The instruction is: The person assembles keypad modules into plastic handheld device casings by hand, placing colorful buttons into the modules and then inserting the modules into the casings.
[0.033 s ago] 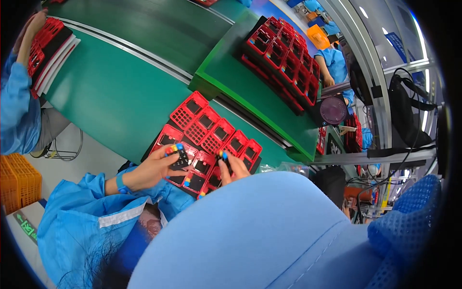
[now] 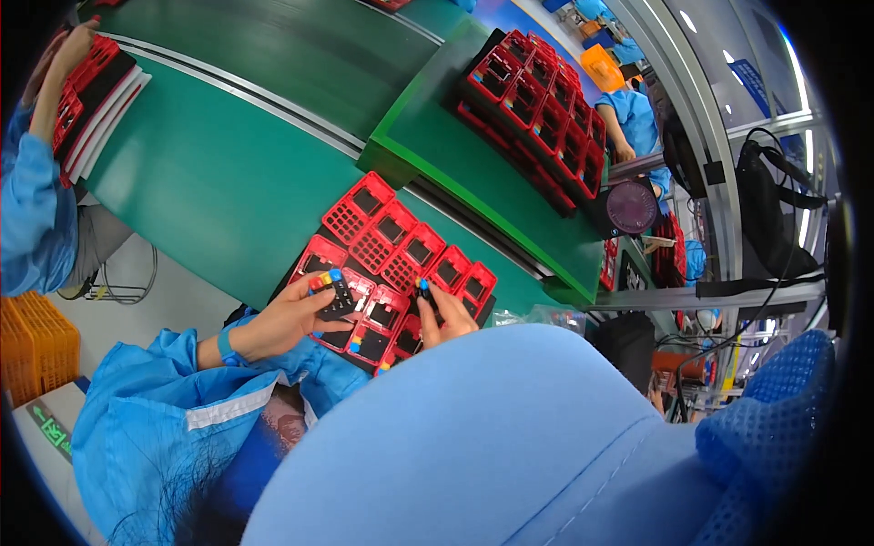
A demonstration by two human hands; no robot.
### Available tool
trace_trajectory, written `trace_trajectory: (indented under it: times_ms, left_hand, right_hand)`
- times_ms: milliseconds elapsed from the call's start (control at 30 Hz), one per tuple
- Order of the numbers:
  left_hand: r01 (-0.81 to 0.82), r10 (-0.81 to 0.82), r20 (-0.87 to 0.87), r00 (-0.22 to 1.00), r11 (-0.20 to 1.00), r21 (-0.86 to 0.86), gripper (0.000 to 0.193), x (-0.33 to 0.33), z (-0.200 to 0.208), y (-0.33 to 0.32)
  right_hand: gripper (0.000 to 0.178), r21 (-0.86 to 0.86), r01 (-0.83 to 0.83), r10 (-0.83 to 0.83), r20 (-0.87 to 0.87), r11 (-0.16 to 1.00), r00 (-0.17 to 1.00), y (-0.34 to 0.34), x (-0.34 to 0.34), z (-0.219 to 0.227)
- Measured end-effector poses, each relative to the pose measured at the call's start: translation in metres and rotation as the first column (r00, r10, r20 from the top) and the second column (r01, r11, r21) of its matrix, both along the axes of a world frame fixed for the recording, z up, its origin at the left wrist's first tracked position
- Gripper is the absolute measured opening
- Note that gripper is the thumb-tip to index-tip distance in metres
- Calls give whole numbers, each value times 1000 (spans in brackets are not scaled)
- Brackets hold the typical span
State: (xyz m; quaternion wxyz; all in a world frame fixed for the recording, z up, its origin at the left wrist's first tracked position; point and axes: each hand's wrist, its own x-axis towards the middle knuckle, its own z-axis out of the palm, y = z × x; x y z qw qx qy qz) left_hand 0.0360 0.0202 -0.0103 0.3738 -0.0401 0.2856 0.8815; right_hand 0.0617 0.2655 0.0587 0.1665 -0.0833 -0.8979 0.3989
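My left hand [image 2: 278, 324] pinches a black keypad [image 2: 337, 300] with red, yellow and blue keys along its upper edge. It hovers over the left part of a black tray [image 2: 280, 289] filled with rows of red plastic housings [image 2: 393, 226], each with a window and many with small round key holes. In my right hand [image 2: 448, 317], thumb and fingers close on a small dark piece [image 2: 423, 291] with a blue end, seen edge-on, perhaps another keypad. Housings nearest me hold black parts with coloured keys. My cap [image 2: 473, 437] hides the tray's near right corner.
A green-edged raised shelf [image 2: 410, 150] carries stacked trays of red housings [image 2: 546, 109]. At left a co-worker's arm [image 2: 41, 164] reaches to another tray stack [image 2: 100, 100]. Orange crates [image 2: 41, 341] stand on the floor. Metal framing and cables [image 2: 774, 209] rise at right.
My right hand has shifted slightly right and turned the small piece, so its blue end shows and less yellow is visible. My left hand with the keypad has barely moved.
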Motion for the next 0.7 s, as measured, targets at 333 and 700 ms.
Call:
trace_trajectory:
  times_ms: [333,700]
  left_hand:
    - [-3,4,22,1000,1000,-10,36,-4,4,1]
    - [-1,2,65,998,1000,-9,37,-5,8,8]
  right_hand:
    - [32,801,25,171,-158,597,973,37,-8,-40]
    - [41,755,-159,319,-69,637,945,46,10,-56]
